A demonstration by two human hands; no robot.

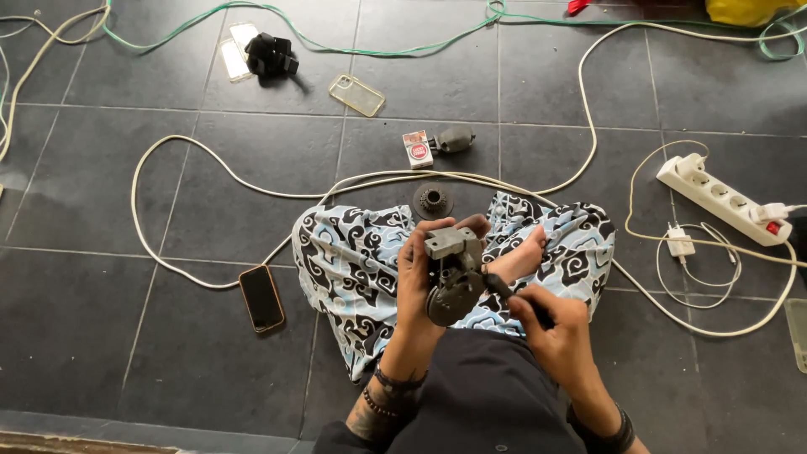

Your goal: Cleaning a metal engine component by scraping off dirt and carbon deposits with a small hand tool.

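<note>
I sit cross-legged on a dark tiled floor in patterned blue, black and white trousers (353, 269). My left hand (418, 277) grips a grey metal mechanical part (452, 273) with a boxy top and a round lower body, held upright over my lap. My right hand (546, 324) is closed on a black-handled tool (503, 290) whose tip meets the part's right side. A small dark toothed disc (433, 201) lies on the floor just beyond my knees.
A white cable (168, 160) loops over the floor. A phone (261, 298) lies by my left knee. A small box (418, 150) and a grey part (454, 139) lie ahead. A white power strip (723, 199) with a charger (679, 242) sits right. A clear phone case (357, 95) and black object (271, 55) lie farther off.
</note>
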